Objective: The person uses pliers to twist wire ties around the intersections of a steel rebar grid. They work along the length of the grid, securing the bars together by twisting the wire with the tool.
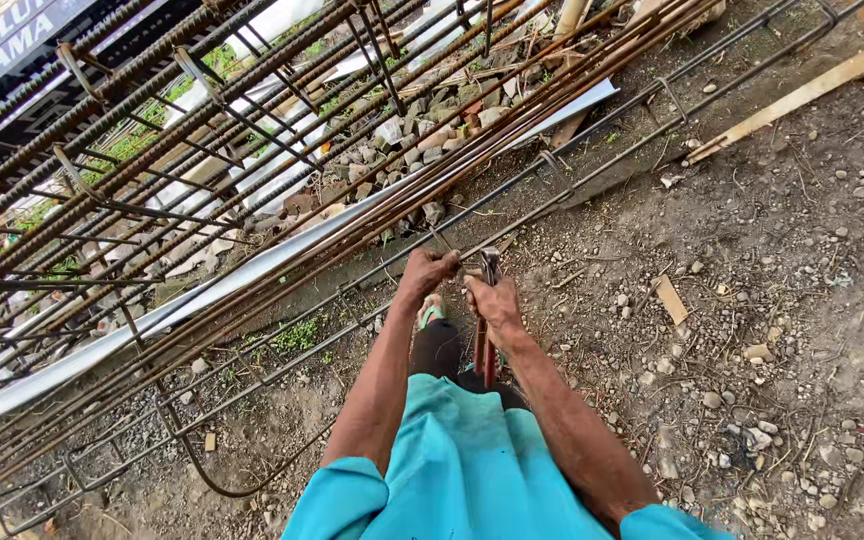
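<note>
Steel bars [252, 290], too many to count, ran rusty and ribbed from near left to far right. One pair of pliers [487, 320] stood upright in the clenched right hand [495, 303]; the left hand [426, 272] gripped tie wire beside it.

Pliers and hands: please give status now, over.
Left hand grips the rebar. Right hand closed on pliers, jaws at the bar. Loose rebar bundle lies close alongside.
</note>
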